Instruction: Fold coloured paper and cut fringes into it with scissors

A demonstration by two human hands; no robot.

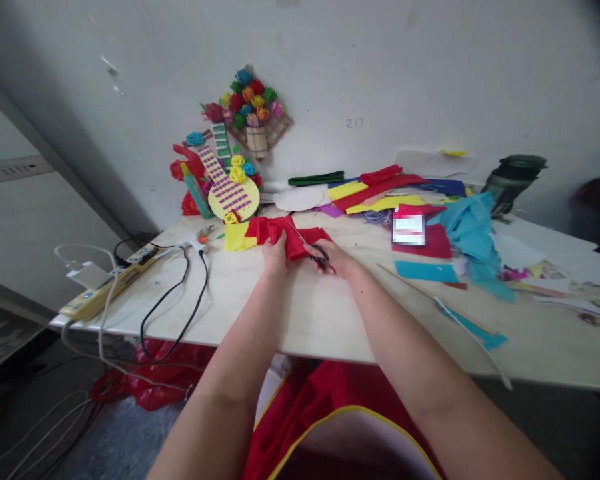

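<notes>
Over the middle of the white table, my left hand is closed on a piece of red crepe paper. Black-handled scissors are in my right hand, its fingers around the handles. The blades point up and left across the red paper; whether they are cutting into it I cannot tell. A sheet of yellow paper lies beside the red paper on the left, partly under it.
A glue gun and a power strip with cables lie left. Behind stand paper-flower crafts and a green glue bottle. Coloured papers, blue crepe, a wooden stick and a dark bottle are right.
</notes>
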